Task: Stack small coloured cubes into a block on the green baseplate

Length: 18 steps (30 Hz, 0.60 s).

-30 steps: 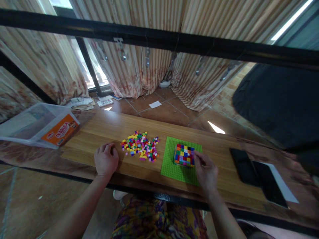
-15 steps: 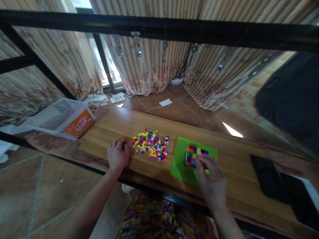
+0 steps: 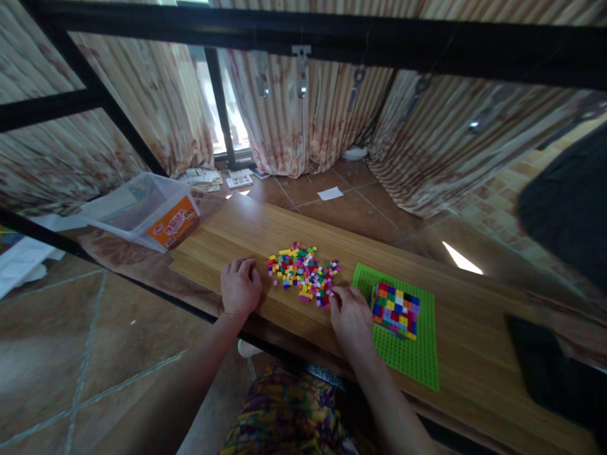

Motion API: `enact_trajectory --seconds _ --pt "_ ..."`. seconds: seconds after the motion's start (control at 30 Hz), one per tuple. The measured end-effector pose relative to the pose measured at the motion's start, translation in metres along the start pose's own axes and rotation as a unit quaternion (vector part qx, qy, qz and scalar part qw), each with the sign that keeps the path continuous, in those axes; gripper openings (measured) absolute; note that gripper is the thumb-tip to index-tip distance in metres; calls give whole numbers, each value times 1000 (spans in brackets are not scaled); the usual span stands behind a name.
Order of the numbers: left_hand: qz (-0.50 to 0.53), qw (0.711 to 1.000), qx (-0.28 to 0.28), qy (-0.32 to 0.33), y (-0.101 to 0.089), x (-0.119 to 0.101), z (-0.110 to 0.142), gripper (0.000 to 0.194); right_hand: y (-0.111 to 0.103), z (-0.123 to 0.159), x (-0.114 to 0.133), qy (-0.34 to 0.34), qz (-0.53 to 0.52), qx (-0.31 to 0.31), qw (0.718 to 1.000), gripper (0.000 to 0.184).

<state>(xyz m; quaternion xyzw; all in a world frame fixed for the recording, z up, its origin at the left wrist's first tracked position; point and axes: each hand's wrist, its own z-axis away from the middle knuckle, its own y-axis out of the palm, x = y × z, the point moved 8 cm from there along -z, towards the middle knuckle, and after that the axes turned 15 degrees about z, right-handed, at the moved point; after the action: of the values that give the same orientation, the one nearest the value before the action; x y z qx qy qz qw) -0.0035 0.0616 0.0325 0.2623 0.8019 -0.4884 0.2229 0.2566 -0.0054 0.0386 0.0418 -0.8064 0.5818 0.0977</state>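
Our right hand [image 3: 351,316], fingers narrow, is at the loose bricks [image 3: 303,272]; we can't tell if it grips 1. Our left hand [image 3: 241,287] rests curled, contents hidden. We're seemingly picking; that calls for a neat pinch. The brick block [image 3: 396,309] sits on our green baseplate [image 3: 422,360].

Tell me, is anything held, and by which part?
The left hand holds nothing visible. The right hand is at the bricks; I can't tell if it grips one.
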Motion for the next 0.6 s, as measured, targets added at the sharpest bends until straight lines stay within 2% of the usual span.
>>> enact_trajectory --seconds 0.33,0.6 --pt "-8 1000 -6 1 -1 -1 1 26 2 -1 1 24 -22 -4 999 22" --pt "-13 1000 -6 7 -1 -1 0 26 -34 14 -5 68 -195 -17 978 20"
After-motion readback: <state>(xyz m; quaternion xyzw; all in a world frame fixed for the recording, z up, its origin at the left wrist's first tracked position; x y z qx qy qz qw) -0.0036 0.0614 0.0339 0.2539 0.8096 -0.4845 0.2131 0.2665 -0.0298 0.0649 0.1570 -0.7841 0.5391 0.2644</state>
